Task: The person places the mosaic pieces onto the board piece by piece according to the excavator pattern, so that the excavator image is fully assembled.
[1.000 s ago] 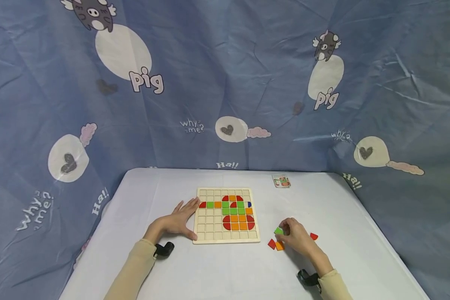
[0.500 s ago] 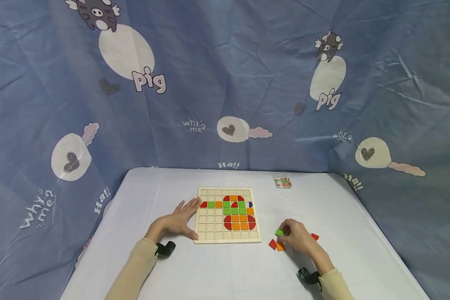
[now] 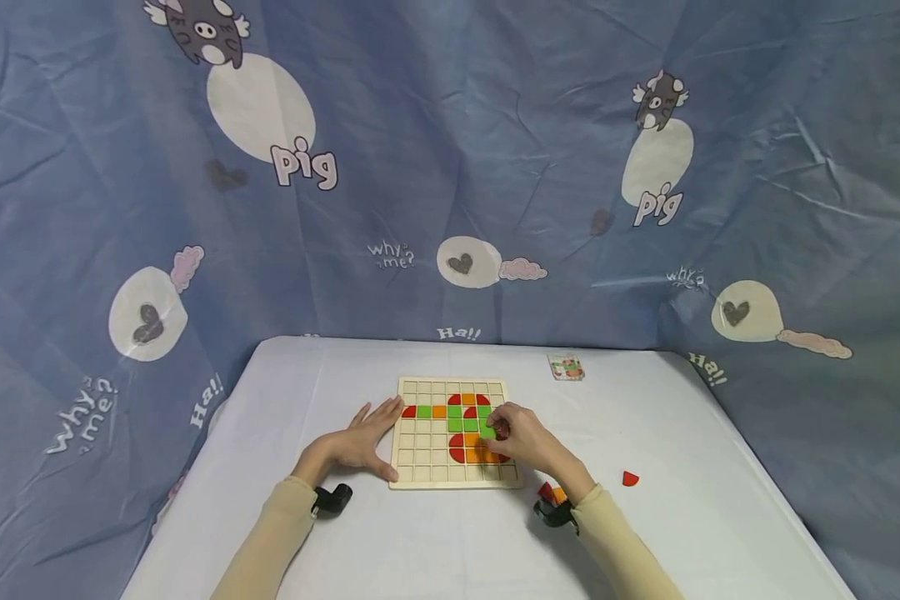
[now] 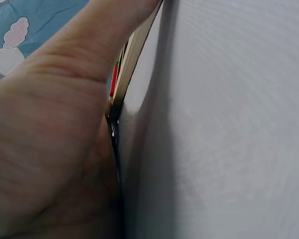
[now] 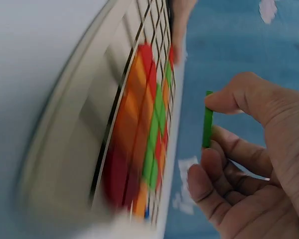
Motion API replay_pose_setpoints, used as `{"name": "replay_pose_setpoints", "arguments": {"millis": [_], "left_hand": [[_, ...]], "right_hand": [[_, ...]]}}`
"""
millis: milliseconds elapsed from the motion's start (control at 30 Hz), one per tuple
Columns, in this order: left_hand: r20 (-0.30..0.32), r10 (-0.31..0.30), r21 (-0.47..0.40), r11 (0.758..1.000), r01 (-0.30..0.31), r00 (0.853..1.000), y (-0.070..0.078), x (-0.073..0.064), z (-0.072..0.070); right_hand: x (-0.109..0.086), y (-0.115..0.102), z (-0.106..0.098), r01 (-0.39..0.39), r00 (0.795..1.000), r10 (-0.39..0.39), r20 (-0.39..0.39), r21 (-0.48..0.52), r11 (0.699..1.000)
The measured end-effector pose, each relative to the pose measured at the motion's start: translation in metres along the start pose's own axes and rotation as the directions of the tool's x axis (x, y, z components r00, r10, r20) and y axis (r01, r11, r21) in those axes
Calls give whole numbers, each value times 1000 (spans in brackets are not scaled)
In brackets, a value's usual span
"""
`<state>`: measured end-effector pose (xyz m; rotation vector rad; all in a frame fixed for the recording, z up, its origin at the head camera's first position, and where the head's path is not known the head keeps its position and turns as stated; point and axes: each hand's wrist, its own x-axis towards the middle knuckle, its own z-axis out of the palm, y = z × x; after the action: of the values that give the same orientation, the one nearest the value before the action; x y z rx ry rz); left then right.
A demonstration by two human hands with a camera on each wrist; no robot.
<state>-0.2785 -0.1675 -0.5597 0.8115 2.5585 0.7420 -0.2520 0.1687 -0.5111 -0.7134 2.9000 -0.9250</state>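
My left hand (image 3: 356, 443) lies along the left side of a wooden grid board (image 3: 420, 476), its fingers and thumb spread against the frame. Red, green and orange tiles fill part of the grid; a red quarter-circle tile (image 3: 409, 412) sits in the leftmost column. My right hand (image 3: 528, 440) is over the board's right side. Seen from the right wrist, it pinches a thin green tile (image 5: 208, 119) between thumb and forefinger, held above the board. In the head view, this hand covers several tiles on the right. The left wrist view shows mostly palm and the board's edge (image 4: 132, 62).
Beneath the right wrist lie a loose red tile (image 3: 546, 492) and an orange tile (image 3: 559, 496), partly covered. Another red quarter-circle tile (image 3: 630, 479) lies farther right. A small picture card (image 3: 567, 367) rests near the table's back edge, before a blue cloth (image 3: 390, 167).
My right hand has lifted the green tile from the loose tiles and moved left and away from me, over the board. The left hand stays at the board's edge.
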Motion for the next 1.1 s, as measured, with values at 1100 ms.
{"name": "replay_pose_setpoints", "arguments": {"millis": [1100], "left_hand": [[11, 34, 8, 999, -34, 999, 4, -4, -5]], "right_hand": [[102, -54, 80, 102, 977, -101, 189, 4, 995]]}}
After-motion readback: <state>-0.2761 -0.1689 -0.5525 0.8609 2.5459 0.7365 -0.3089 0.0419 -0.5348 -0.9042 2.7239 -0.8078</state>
